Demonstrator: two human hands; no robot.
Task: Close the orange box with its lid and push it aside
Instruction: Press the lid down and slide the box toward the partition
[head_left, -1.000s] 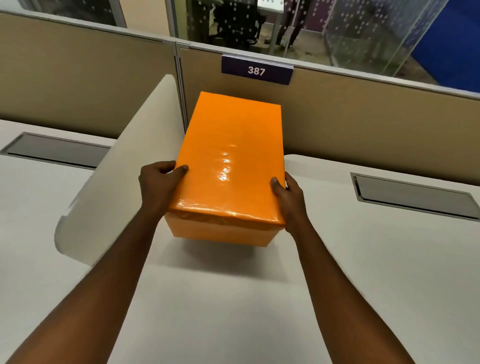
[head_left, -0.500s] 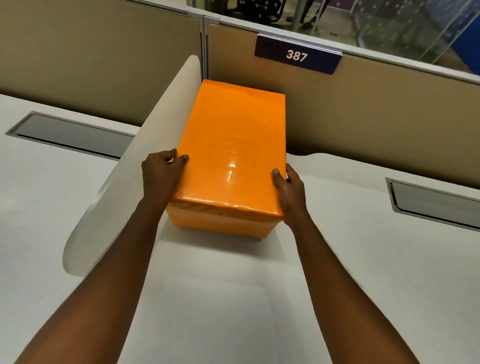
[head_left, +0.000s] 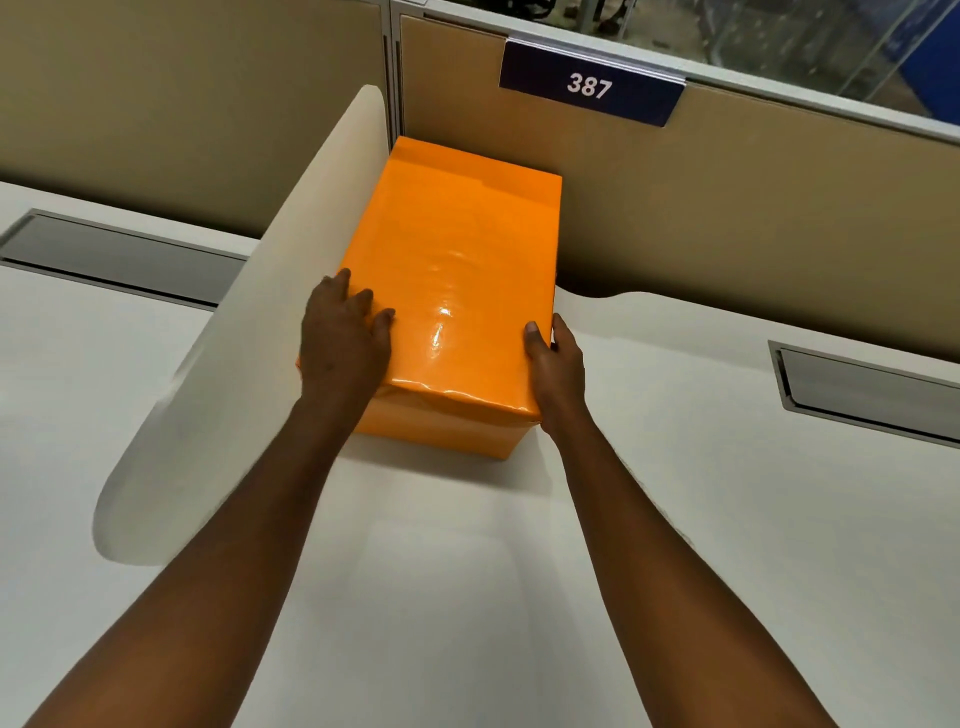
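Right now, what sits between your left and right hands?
The closed orange box fills the stretch between left hand and right hand, in the head view.

Probably an office: tan cubicle partitions, a numbered plate "387", white desks with cable hatches.

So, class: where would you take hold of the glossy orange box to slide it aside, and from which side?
Hold the glossy orange rectangular box by its long sides at the near end, coming from the front. Its far end nears the beige partition and a white curved divider panel flanks its left, so only the near end is free.
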